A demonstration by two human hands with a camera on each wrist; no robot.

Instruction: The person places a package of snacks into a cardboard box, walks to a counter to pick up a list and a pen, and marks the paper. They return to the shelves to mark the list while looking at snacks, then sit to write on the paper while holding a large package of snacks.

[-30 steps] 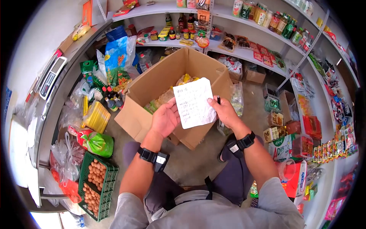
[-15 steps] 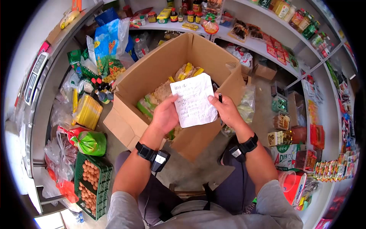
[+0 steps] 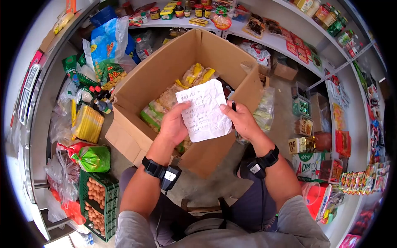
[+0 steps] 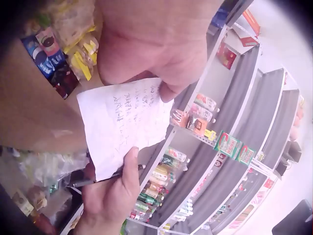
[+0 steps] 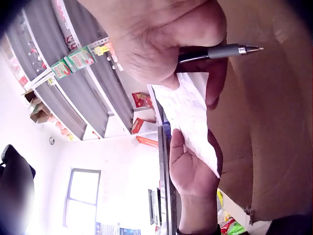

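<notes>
A creased white sheet of paper (image 3: 204,111) with lines of handwriting is held up over an open cardboard box (image 3: 155,66). My left hand (image 3: 173,124) pinches its left edge, thumb on the written face. At the right edge, my right hand (image 3: 244,122) grips the sheet under its thumb and also keeps a pen (image 5: 225,52) tucked across the palm, metal tip sticking out. Below the paper, inside the box, lie bags of pale food (image 3: 173,97) and a yellow-banded package (image 3: 196,74). The paper hides part of the contents.
Shelves (image 3: 264,45) of jars, bottles and packets curve round the back and right. On the left floor stand a green crate (image 3: 111,206) of eggs, a green bag (image 3: 95,159) and yellow bundled packs (image 3: 89,124). A white-green carton (image 3: 308,165) stands at the right.
My left hand has gone from lying palm-up beside the paper to pinching its left edge. The head view has shifted, with the box now lower and further left.
</notes>
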